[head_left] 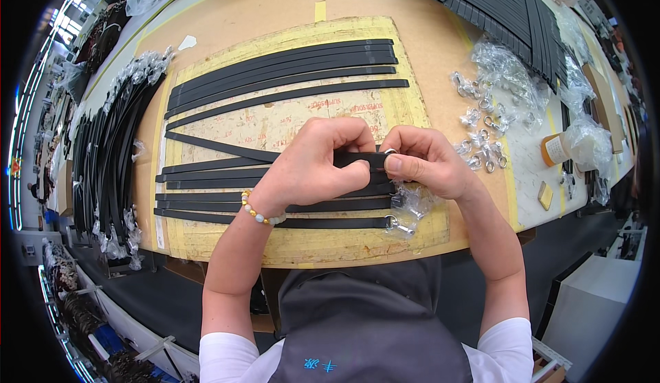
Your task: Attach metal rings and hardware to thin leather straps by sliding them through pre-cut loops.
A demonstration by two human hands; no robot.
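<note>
Between my hands is the end of a black strap (357,159), which runs off to the left across the board. My left hand (313,166) pinches the strap a little back from its end. At the tip, the thumb and fingers of my right hand (430,164) close on the strap where a small metal ring (390,152) shows; the rest of that fitting is hidden. Several black straps (227,182) lie below my hands, the nearest with a plastic-wrapped metal snap hook (400,227) at its right end. More straps (289,64) lie side by side farther up the yellow-edged board (412,108).
Loose metal snap hooks (489,155) and clear plastic wrap (505,63) lie to the right. A large stack of black straps (491,18) is at the far right. Bundled straps (113,163) hang over the left side. An orange-and-white container (553,149) stands near a yellow block (545,195).
</note>
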